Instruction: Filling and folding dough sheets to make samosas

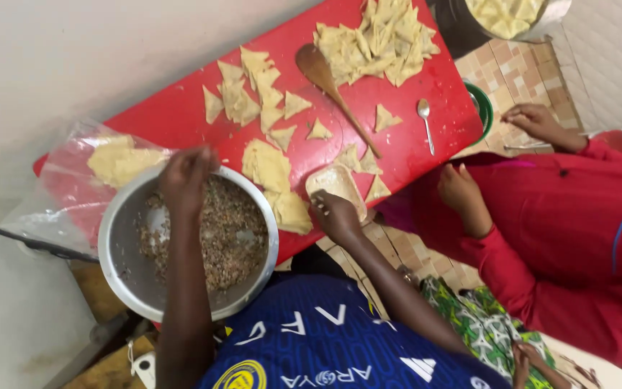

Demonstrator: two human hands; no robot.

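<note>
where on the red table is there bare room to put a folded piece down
Bare red table shows left of the scattered dough triangles, and again around the metal spoon, right of the wooden spoon. It is crowded at the heap of dough pieces and near the bowl of filling.

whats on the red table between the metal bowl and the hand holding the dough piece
In the head view, folded pale dough pieces lie on the red table between the metal bowl and the right hand, one overlapping the bowl's rim.
</note>
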